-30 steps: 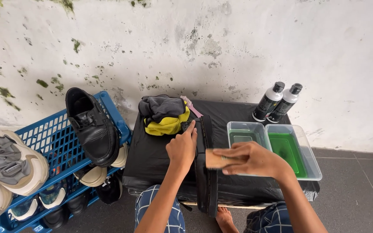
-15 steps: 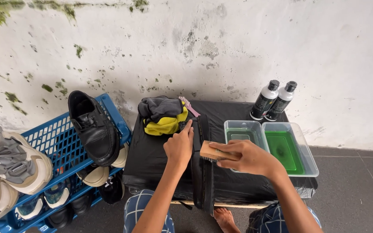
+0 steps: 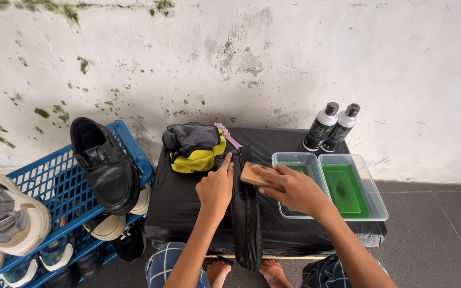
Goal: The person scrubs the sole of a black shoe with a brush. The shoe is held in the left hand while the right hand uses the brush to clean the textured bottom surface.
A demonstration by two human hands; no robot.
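A black shoe (image 3: 245, 213) lies sole-up on a low table draped in black plastic (image 3: 182, 197). My left hand (image 3: 217, 184) presses on the shoe's left side and holds it steady. My right hand (image 3: 289, 188) grips a wooden brush (image 3: 251, 174), whose end rests against the shoe's sole near its far end.
Grey and yellow cloths (image 3: 193, 146) and a pink brush (image 3: 228, 135) lie at the table's back. Two clear tubs (image 3: 331, 184), one with green liquid, sit right; two bottles (image 3: 332, 127) stand behind. A blue crate (image 3: 44, 186) of shoes, a black shoe (image 3: 105, 162) on top, stands left.
My right hand has slid the brush along the sole, away from me toward the shoe's far end. My left hand has stayed on the shoe.
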